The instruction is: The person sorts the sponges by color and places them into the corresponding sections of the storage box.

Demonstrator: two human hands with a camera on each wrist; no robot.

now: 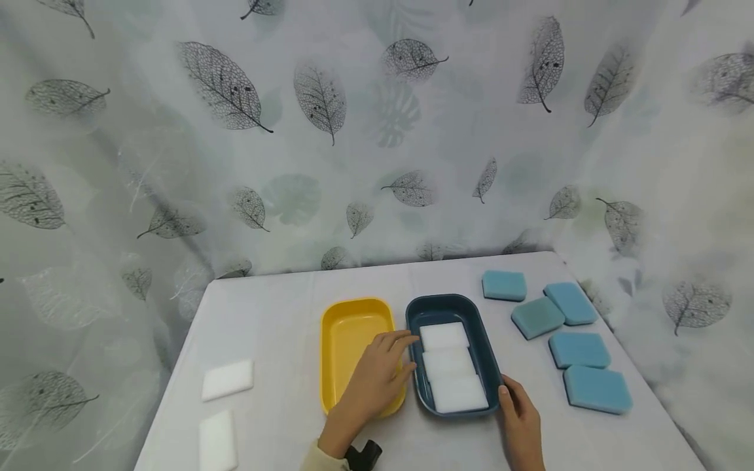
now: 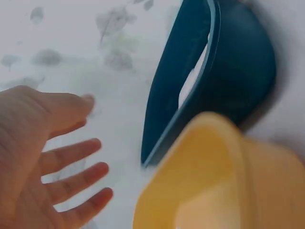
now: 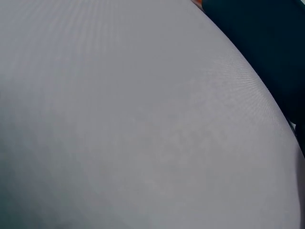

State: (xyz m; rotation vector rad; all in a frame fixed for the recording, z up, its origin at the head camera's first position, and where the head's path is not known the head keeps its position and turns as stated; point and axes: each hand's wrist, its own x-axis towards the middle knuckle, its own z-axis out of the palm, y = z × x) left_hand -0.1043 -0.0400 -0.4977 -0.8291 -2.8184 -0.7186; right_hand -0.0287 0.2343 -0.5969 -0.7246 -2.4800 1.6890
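Observation:
My left hand point(image 1: 379, 373) hovers between a yellow tray point(image 1: 346, 333) and a dark blue tray point(image 1: 482, 350), holding nothing. In the left wrist view this hand point(image 2: 26, 148) has its fingers spread, apart from the blue tray's wall point(image 2: 243, 62) and the yellow rim. Three white sponges point(image 1: 450, 363) lie overlapping in a column inside the blue tray. My right hand point(image 1: 523, 425) grips that tray's right rim near its lower corner, thumb at the edge. Only the dark tray side point(image 3: 267, 38) and a sliver of finger show in the right wrist view.
Several blue sponges point(image 1: 580, 350) are scattered on the table's right side. Two more white sponges, one upper point(image 1: 228, 379) and one lower point(image 1: 218, 441), lie at the left. A leaf-patterned curtain point(image 1: 377, 163) hangs behind the white table point(image 1: 277, 327).

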